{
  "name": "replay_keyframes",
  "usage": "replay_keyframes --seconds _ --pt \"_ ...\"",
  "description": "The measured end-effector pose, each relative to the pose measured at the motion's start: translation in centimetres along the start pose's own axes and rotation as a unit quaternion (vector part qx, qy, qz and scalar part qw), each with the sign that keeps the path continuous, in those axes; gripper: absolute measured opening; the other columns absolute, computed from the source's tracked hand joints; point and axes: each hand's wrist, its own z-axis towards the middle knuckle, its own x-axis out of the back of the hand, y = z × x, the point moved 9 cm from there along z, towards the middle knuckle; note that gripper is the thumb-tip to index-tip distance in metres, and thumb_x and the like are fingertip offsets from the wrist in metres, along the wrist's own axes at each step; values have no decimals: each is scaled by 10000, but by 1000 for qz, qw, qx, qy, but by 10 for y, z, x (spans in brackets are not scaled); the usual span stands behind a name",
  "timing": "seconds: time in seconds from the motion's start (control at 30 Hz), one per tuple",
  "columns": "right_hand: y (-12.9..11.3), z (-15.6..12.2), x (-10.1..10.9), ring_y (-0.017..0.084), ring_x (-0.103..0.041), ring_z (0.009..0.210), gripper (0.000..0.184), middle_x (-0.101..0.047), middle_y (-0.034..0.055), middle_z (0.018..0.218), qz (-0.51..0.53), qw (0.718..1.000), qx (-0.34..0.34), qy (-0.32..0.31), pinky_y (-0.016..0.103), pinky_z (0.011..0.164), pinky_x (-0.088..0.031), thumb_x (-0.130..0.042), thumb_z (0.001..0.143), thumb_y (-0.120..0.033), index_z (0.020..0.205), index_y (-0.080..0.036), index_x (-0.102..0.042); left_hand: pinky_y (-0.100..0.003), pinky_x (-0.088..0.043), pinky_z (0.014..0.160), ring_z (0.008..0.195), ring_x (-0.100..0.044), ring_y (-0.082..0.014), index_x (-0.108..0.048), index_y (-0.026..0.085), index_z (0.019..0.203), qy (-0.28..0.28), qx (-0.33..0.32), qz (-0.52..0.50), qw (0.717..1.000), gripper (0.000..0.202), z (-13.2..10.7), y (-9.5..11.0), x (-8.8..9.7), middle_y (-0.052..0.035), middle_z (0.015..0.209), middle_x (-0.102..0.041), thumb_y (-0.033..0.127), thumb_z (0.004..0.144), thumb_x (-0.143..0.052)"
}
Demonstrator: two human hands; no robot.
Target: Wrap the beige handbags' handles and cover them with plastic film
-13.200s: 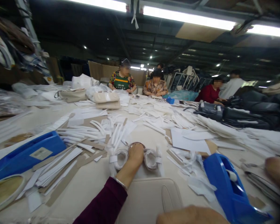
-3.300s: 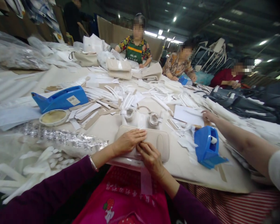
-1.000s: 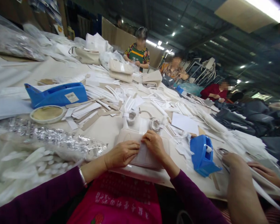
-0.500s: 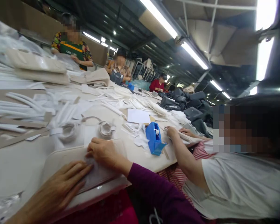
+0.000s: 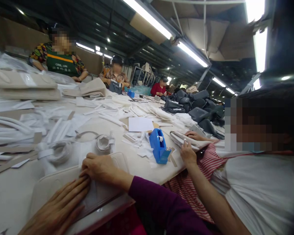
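A flat beige bag [image 5: 49, 182] with a raised seam along its edge lies on the table in front of me. My left hand [image 5: 61, 202] rests on it, fingers stretched out and side by side. Over the bag's middle spreads a thin, translucent whitish sheet [image 5: 98, 195], partly under my hands. My right hand [image 5: 100, 169], in a purple sleeve, touches the left fingertips. Its fingers are curled together against the sheet, and what they pinch is hidden. Just beyond the bag sits a rolled beige strap [image 5: 103, 143] with a white wrap.
A blue tape dispenser [image 5: 159, 147] stands to the right. Beside me a co-worker's hand [image 5: 188, 153] is on a beige folded piece. White strips [image 5: 7, 130] and a second coiled strap [image 5: 61, 152] lie left. Dark bags [image 5: 198, 104] are heaped farther back.
The view has turned slightly right, so most things sit farther left. My right hand stays curled beside my flat left hand. The co-worker's near hand has moved along the beige piece.
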Motion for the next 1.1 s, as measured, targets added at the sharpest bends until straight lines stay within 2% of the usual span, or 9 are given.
replay_keyframes --seconds 0.13,0.27,0.47,0.7,0.77,0.9,1.0,1.07,1.1 --pt "6 4 1 87 -485 614 207 -597 -58 932 21 999 -26 13 239 480 -232 -601 904 -442 900 -235 -608 -382 -252 1193 1322 -479 -243 -355 250 1469 -12 -7 17 1000 599 1 0 1 -48 1429 -522 320 891 -497" --pt "15 7 3 89 -521 649 222 -614 -51 901 50 996 -65 24 226 528 -291 -654 875 -437 875 -218 -614 -340 -191 1215 1327 -474 -229 -376 233 1461 -39 -26 54 997 659 -2 -2 -3 -46 1458 -486 363 851 -589" --pt "18 6 14 97 -570 742 242 -631 -37 822 115 987 -97 54 200 608 -362 -647 886 -420 825 -187 -621 -327 -186 1217 1322 -480 -231 -463 211 1409 -13 -39 47 998 579 -2 -2 -1 -58 1451 -494 345 857 -575" --pt "2 -2 18 104 -533 604 399 -626 -40 697 22 995 -79 52 244 500 -269 -519 928 -537 734 -196 -590 -339 -288 1184 1314 -488 -248 -508 231 1375 -15 -49 50 997 573 -4 -5 -4 -43 1408 -544 346 826 -618" --pt "0 -3 17 110 -563 639 339 -666 -34 770 10 996 -77 46 239 505 -283 -532 930 -502 789 -203 -610 -348 -345 1153 1290 -514 -254 -522 242 1362 -12 -56 52 997 562 -5 -6 -4 -43 1398 -554 343 818 -623" --pt "-5 -8 17 122 -628 795 137 -699 -38 945 43 996 -69 27 202 602 -391 -586 922 -354 956 -230 -632 -366 -442 1079 1233 -569 -253 -501 270 1380 -9 -39 42 998 569 -6 -8 -3 -36 1357 -591 325 823 -605" --pt "-13 -26 34 120 -636 868 98 -680 -25 966 83 994 -52 58 189 713 -449 -574 928 -297 984 -232 -623 -374 -456 1066 1233 -570 -254 -442 275 1421 -10 -23 28 999 617 -4 -7 0 -44 1387 -562 332 828 -601" --pt "-11 -48 62 118 -629 879 111 -654 -1 967 100 987 -51 114 188 754 -467 -534 944 -262 1017 -227 -610 -368 -446 1077 1240 -564 -249 -429 286 1428 -3 -11 15 1000 616 -1 -6 2 -34 1410 -539 337 836 -592" --pt "-4 -64 82 122 -623 883 132 -640 14 972 98 981 -60 154 195 765 -475 -508 951 -241 1041 -224 -603 -361 -438 1086 1241 -564 -243 -435 296 1423 3 -4 8 1000 605 0 -6 3 -22 1413 -536 335 839 -587"
